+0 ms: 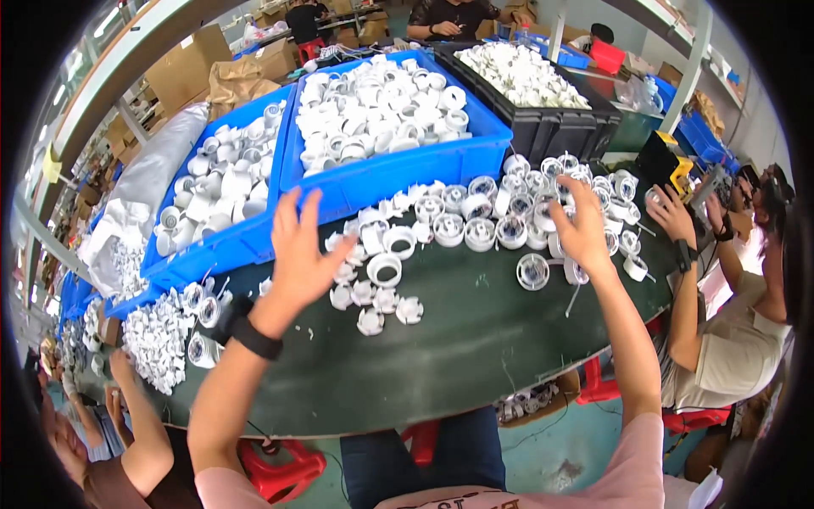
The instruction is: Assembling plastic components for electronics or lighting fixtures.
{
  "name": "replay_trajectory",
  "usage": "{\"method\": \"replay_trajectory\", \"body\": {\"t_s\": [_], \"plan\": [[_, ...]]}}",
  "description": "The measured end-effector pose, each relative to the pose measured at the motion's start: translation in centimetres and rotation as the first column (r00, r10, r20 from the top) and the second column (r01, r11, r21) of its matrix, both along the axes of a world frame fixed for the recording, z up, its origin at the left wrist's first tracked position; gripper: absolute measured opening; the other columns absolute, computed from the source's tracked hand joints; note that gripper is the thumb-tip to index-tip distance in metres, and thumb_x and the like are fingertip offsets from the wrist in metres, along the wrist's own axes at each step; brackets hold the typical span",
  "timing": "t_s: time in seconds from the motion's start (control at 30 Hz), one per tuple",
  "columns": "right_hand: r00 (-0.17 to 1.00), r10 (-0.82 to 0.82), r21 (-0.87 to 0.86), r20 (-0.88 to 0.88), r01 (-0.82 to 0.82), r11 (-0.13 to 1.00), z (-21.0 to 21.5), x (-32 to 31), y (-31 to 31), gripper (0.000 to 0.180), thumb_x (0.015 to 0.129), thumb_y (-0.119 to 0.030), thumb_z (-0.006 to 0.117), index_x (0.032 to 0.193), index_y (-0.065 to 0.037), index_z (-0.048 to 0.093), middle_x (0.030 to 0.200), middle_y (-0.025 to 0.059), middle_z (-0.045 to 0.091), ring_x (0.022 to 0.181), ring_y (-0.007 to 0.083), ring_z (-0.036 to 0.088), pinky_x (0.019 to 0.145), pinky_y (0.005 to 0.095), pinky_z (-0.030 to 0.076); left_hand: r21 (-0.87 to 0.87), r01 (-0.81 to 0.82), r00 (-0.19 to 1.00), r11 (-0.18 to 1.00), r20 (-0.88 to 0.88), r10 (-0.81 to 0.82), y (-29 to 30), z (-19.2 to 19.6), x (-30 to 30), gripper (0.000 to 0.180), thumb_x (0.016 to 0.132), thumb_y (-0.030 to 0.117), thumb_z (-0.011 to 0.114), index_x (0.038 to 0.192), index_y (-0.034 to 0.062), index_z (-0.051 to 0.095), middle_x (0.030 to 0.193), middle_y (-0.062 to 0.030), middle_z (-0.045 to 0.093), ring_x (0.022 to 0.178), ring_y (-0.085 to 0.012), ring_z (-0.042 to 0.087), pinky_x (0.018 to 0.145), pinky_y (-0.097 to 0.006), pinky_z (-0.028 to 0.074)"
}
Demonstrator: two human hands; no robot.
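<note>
My left hand [302, 259] is raised with its fingers spread, by the front wall of a blue bin [373, 180]; nothing is in it. White plastic rings [385, 271] and small white notched caps [370, 321] lie just to its right on the green table [407, 373]. Over the right-hand heap hovers my right hand [582, 227], fingers apart and holding nothing I can see. Below it are round white housings with clear faces [511, 231], several in a crowded pile. One such clear-faced housing [532, 271] lies apart, nearer to me.
White rings fill the middle bin; a second blue bin [161, 270] holds white cups [222, 180]. A black crate [551, 127] of small white parts stands behind right. Small white pieces [157, 339] are heaped at left. Co-workers' hands [671, 214] work at right, and another person sits left.
</note>
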State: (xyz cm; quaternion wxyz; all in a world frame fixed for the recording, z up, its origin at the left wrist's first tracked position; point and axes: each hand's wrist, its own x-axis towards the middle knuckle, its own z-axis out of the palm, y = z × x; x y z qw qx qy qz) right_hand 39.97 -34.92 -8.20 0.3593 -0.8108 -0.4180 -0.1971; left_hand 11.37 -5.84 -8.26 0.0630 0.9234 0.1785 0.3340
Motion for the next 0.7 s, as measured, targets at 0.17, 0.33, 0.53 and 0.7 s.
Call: {"method": "replay_trajectory", "body": {"t_s": [0.17,0.33,0.53,0.7], "plan": [[0.913,0.33,0.169,-0.239,-0.296,0.94,2.9,4.5,13.2,0.038,0.086,-0.014,0.061,0.121,-0.001,0.053,0.106,0.0127,0.061,0.093,0.0186,0.059,0.08,0.0317,0.048,-0.208,-0.079,0.996,0.975,0.028,0.087,9.8,3.0,7.2,0.067,0.083,0.038,0.062,0.127,-0.009,0.044,0.126,-0.0299,0.047,0.119,-0.0418,0.046,0.1,-0.042,0.037],[0.911,0.049,-0.222,-0.41,-0.151,0.963,2.1,12.6,24.0,0.048,0.081,-0.035,0.06,0.112,0.001,0.06,0.101,0.0183,0.065,0.087,0.0306,0.064,0.08,0.0389,0.051,-0.506,-0.23,0.96,0.831,-0.26,0.108,14.8,2.6,14.5,0.074,0.081,0.043,0.059,0.124,-0.0153,0.044,0.118,-0.0311,0.056,0.109,-0.0429,0.055,0.094,-0.04,0.044],[0.617,-0.265,-0.533,-0.741,-0.299,0.792,4.2,10.4,28.5,0.083,0.085,-0.061,0.05,0.143,-0.006,0.027,0.144,0.0185,0.033,0.118,0.0411,0.047,0.087,0.0577,0.047,-0.48,-0.265,0.744,0.837,-0.653,-0.139,17.0,3.9,15.7,0.081,0.076,0.062,0.056,0.118,-0.0065,0.058,0.123,-0.0266,0.056,0.115,-0.0382,0.054,0.097,-0.039,0.042],[0.624,-0.012,-0.504,-0.781,-0.62,0.601,5.7,6.2,28.9,0.098,0.078,-0.075,0.048,0.15,-0.017,0.015,0.156,0.0122,0.011,0.141,0.0369,0.017,0.099,0.0653,0.032,-0.544,-0.231,0.767,0.806,-0.612,-0.193,16.8,4.1,16.0,0.114,0.062,0.068,0.067,0.141,-0.0054,0.03,0.134,-0.0311,0.044,0.122,-0.0385,0.048,0.101,-0.038,0.039]]}}
